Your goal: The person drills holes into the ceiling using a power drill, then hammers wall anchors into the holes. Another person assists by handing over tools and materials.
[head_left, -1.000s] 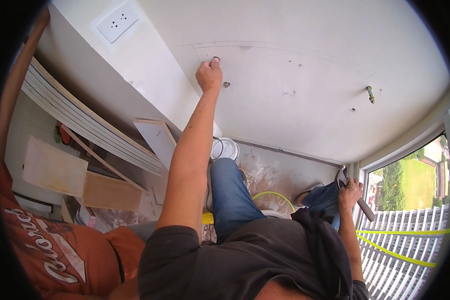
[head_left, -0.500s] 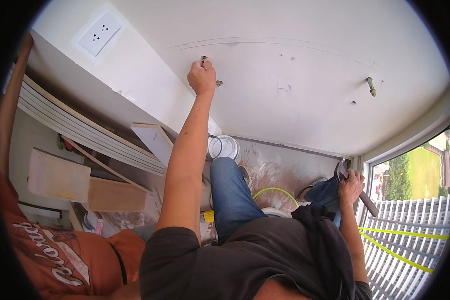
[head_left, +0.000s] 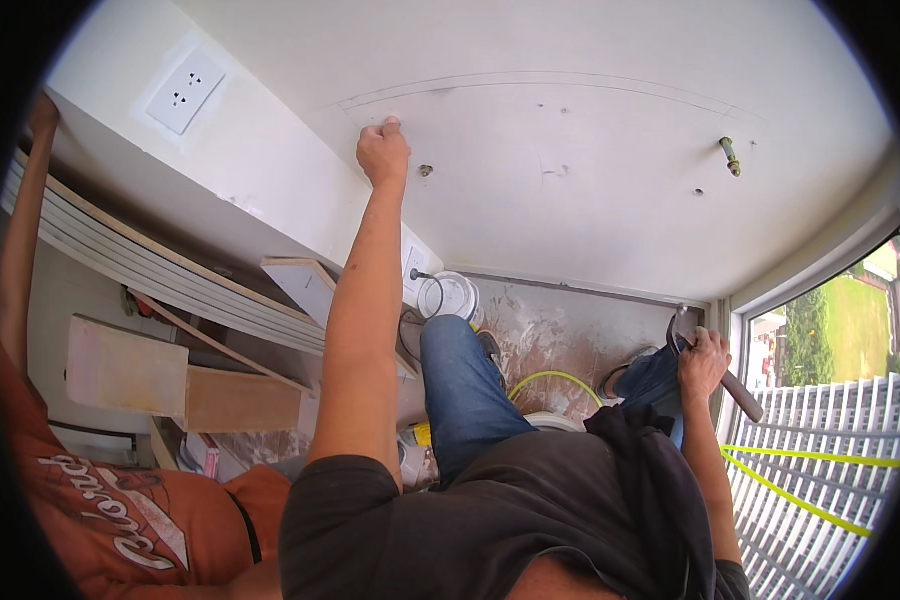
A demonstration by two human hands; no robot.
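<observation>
My left hand [head_left: 383,153] is raised to the white wall [head_left: 630,110], its fingers pinched together against the surface. Whatever it grips is hidden behind the fingers. Just below and right of it, a short metal bolt end [head_left: 426,170] sits in the wall. Farther right an anchor bolt [head_left: 731,157] sticks out, with a small drilled hole [head_left: 698,192] beneath it. Low on the right, my right hand [head_left: 705,363] is wrapped round a hammer [head_left: 743,397] near its head, the handle pointing down to the right.
Pencil lines cross the wall above the bolts. A socket plate [head_left: 186,91] is on the left ledge. A white bucket [head_left: 458,297] stands on the smeared floor. Boards [head_left: 127,367] and a person in an orange shirt [head_left: 120,510] are at left; a window [head_left: 830,330] is at right.
The view has shifted slightly. The dark metal end seen at my left fingertips is now covered by the fingers. My right hand keeps the hammer in about the same place.
</observation>
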